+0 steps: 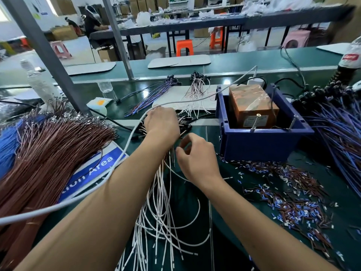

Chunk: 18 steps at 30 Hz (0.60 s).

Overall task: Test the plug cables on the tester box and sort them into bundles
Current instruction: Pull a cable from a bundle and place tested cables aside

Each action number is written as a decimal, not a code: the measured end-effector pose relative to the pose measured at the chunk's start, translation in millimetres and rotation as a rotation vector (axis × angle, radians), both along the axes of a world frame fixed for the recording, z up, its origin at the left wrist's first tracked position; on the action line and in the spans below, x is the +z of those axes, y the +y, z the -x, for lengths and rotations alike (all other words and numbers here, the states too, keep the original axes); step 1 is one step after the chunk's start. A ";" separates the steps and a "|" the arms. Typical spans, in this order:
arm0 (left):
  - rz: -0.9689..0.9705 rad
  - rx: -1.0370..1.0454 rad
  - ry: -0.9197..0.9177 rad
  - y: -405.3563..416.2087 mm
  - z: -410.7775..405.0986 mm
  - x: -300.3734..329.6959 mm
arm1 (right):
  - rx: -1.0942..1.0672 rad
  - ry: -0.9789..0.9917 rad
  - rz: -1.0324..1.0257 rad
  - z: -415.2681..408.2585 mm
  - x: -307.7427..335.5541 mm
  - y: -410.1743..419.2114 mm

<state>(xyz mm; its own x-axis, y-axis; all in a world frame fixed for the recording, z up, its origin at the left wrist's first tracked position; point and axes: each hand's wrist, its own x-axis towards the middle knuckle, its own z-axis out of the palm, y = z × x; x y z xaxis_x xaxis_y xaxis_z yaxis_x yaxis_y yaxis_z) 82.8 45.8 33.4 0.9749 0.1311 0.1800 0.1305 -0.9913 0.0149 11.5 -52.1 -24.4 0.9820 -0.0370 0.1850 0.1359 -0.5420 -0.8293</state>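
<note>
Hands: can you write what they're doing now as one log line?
left hand: grips plug cable bundle | right hand: pinches its wires | tester box: untouched

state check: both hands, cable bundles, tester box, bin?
left hand: gripping the plug ends of the white cables
right hand: pinching a wire
white cables: fanned loose
tester box: inside blue bin
brown wire bundle: lying untouched

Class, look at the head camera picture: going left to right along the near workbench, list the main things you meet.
brown wire pile → left hand → right hand → blue bin → purple cable bundle
</note>
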 end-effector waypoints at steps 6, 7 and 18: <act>0.054 -0.003 0.075 -9.1 3.0 17.9 | 0.034 0.145 -0.208 0.8 0.1 -4.3; 0.075 -0.002 0.099 -9.3 2.8 18.6 | 0.044 0.163 -0.244 1.2 1.0 -5.5; 0.323 0.036 0.117 -0.3 10.4 33.7 | 0.143 0.347 -0.487 8.4 4.1 -9.7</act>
